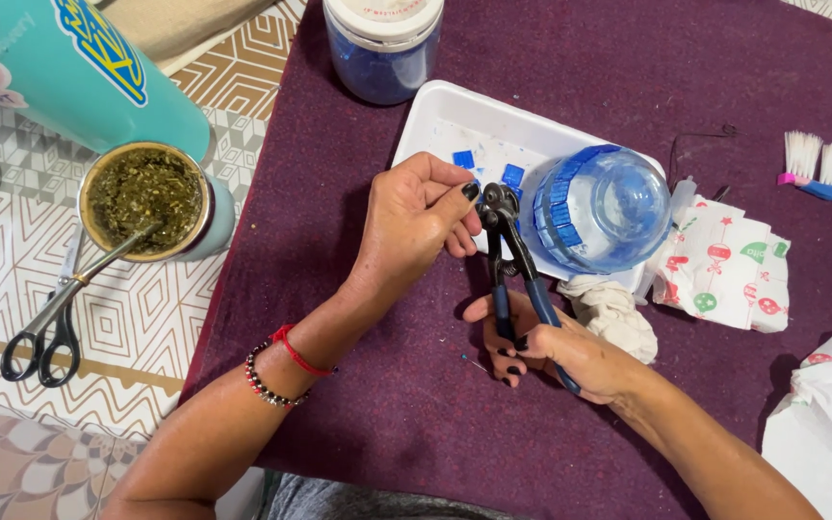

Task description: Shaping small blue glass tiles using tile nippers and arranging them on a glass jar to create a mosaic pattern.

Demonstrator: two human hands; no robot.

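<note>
Here your right hand (556, 351) grips the nippers (510, 265) by their blue handles, while your left hand (416, 217) pinches a small blue tile (475, 181) at the jaws, over the white tray (435, 111). It's likely brittle and sharp-edged; hold it by its flat faces.

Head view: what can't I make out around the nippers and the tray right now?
- Piece at the nippers head: hidden by the left hand fingertips; too small to tell.
- Nipper handles: partly covered by the right hand.
- White tray: right part hidden behind the clear blue-banded jar.
- Blue-filled jar and teal bottle: cut off by the top edge.
- Scissors: blades hidden under the cup's metal straw.
</note>
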